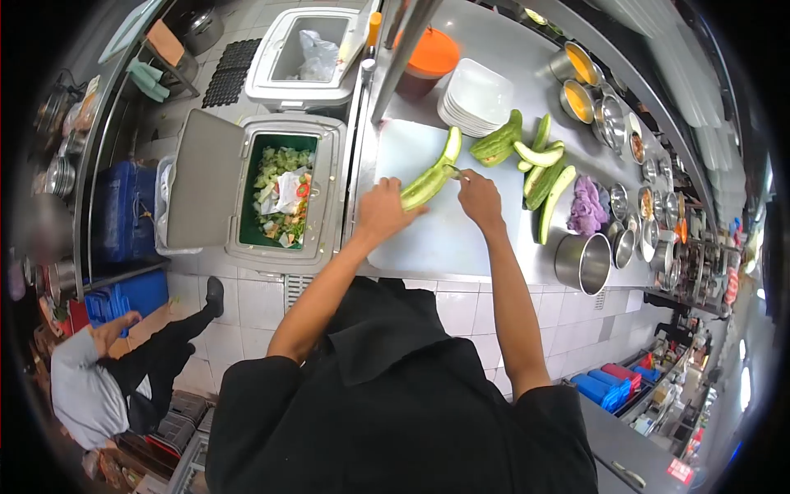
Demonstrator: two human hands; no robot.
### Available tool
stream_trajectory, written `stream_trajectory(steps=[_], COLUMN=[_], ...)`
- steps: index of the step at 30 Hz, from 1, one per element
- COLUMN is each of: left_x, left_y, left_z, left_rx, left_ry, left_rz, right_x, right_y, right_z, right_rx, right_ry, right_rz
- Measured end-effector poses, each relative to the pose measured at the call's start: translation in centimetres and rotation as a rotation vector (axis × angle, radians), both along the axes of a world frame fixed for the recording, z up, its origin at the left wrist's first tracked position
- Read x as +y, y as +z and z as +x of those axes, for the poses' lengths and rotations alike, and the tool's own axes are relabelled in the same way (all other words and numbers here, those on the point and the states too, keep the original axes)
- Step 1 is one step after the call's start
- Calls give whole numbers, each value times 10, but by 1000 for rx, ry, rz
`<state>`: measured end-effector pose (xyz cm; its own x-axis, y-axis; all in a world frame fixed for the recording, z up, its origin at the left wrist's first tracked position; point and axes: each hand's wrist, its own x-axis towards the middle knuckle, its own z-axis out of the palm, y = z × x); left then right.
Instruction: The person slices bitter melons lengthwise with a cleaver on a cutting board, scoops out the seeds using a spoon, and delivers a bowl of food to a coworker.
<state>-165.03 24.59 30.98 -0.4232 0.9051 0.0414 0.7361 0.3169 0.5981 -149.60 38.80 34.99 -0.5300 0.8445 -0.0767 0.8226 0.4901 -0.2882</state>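
On a white cutting board (477,235) lies a long, pale-green cucumber (424,186), slanting away from me. My left hand (385,211) is closed on its near end and steadies it. My right hand (479,198) is closed around a small metal tool (452,171), whose tip meets the cucumber's side near the middle; its exact kind is too small to make out. To the right of the board are several more cucumbers (543,188), some showing pale cut faces. Behind them sits a wider, bumpy green vegetable (499,142).
A stack of white square dishes (479,92) and an orange-lidded tub (429,53) stand at the back. Rightward are a purple cloth (587,206), a steel pot (583,264) and several metal bowls. A bin of food scraps (329,136) stands left; a person (95,391) is lower left.
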Motion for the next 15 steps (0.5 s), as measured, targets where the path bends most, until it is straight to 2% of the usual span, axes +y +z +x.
stream_trajectory(steps=[4, 7, 9, 10, 12, 13, 15], left_x=[19, 22, 20, 23, 28, 30, 31], left_y=[-17, -16, -20, -23, -30, -35, -28], left_z=[13, 18, 19, 22, 29, 27, 23], left_rx=[-34, -57, -719, -718, -1706, -1703, -2209], left_ry=[-48, 56, 129, 124, 316, 316, 442], left_rz=[-90, -87, 32, 28, 88, 83, 10], right_x=[12, 8, 6, 6, 5, 6, 5], right_y=[-14, -26, -28, -30, -30, -31, -30], right_z=[-3, 1, 1, 1, -2, -4, -8], right_rx=[-232, -233, -231, -223, -231, -240, -248], right_ry=[59, 96, 107, 123, 149, 182, 206], right_rz=[66, 155, 160, 168, 173, 183, 221])
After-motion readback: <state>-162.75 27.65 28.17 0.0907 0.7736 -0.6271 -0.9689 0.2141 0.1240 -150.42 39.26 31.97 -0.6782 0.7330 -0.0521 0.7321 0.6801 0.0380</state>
